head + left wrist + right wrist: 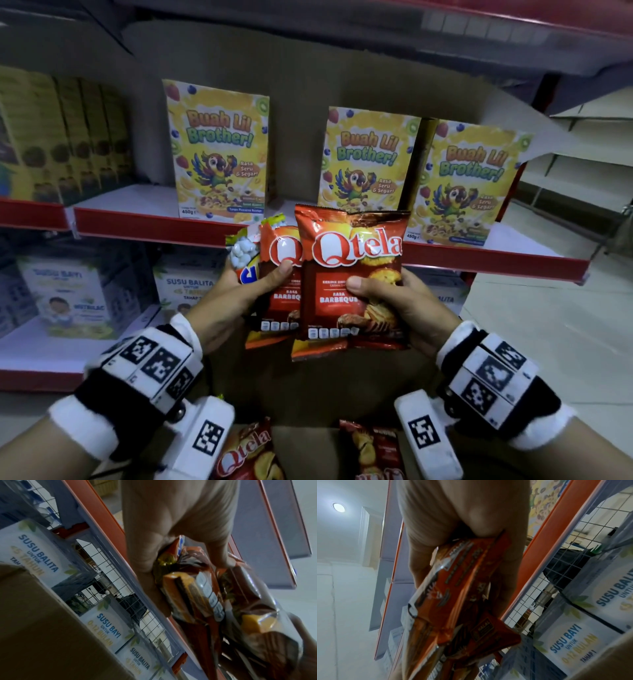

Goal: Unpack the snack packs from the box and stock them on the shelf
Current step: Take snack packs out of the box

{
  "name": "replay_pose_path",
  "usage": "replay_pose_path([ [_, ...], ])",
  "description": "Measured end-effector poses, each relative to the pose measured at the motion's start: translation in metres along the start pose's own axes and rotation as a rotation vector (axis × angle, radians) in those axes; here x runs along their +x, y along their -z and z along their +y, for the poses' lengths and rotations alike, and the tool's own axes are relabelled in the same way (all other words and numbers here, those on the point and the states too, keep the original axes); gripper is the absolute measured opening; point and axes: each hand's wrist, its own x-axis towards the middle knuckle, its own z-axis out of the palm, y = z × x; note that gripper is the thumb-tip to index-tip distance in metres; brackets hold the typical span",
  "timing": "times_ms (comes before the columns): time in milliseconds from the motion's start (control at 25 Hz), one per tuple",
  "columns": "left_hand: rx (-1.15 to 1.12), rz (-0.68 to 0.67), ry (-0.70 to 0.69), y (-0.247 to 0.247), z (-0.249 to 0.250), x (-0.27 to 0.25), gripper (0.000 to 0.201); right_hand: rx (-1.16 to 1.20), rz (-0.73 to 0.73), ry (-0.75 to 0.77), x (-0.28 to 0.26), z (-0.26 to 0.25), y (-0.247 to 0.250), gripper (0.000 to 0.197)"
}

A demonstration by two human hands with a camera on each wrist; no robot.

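Observation:
My right hand [387, 291] grips a red Qtela barbecue snack pack [352, 274], thumb across its front, held upright before the red-edged shelf [479, 255]. My left hand [246, 281] grips a second Qtela pack [279, 284] with another snack pack [241, 255] showing white pieces behind it. The right wrist view shows the orange back of the pack [462, 588] in my right hand [462, 520]. In the left wrist view my left hand [171, 527] clasps its packs [197, 588]. More Qtela packs [246, 452] lie in the cardboard box [308, 442] below.
Three yellow cereal boxes [219, 150] stand on the shelf, with gaps between and in front of them. Dark boxes [68, 137] fill the shelf's left end. Milk formula boxes [72, 294] stand on the lower shelf. White floor [548, 325] lies to the right.

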Motion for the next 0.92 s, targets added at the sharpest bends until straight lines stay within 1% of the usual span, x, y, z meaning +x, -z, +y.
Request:
replay_pose_path([
  [80,-0.003,-0.001,0.02,0.001,0.004,0.0,0.08,0.004,0.001,0.013,0.002,0.0,-0.002,0.068],
  [160,0.003,0.017,0.033,-0.002,0.003,-0.003,0.075,0.035,0.029,0.025,0.0,0.0,-0.005,0.069],
  [280,0.005,0.085,-0.031,-0.006,0.005,-0.011,0.062,0.049,0.057,0.056,-0.003,-0.006,-0.011,0.071],
  [360,-0.013,0.11,-0.062,-0.002,-0.002,-0.019,0.064,0.04,0.06,0.047,-0.007,-0.003,-0.014,0.072],
  [480,-0.05,0.049,0.02,0.008,-0.012,-0.034,0.077,0.065,0.043,0.011,-0.016,0.014,-0.019,0.061],
  [560,-0.038,-0.008,0.092,0.017,-0.017,-0.037,0.074,0.11,0.038,-0.014,-0.02,0.03,-0.02,0.061],
  [640,-0.016,-0.027,0.139,0.024,-0.02,-0.036,0.069,0.165,0.032,-0.057,-0.024,0.042,-0.02,0.065],
  [680,-0.009,-0.026,0.151,0.025,-0.022,-0.035,0.068,0.187,0.034,-0.072,-0.025,0.046,-0.02,0.064],
  [800,-0.012,0.04,0.134,0.025,-0.03,-0.032,0.072,0.215,0.079,-0.077,-0.023,0.05,-0.019,0.057],
  [920,0.01,0.115,0.067,0.023,-0.037,-0.028,0.075,0.246,0.154,-0.042,-0.016,0.055,-0.015,0.055],
])
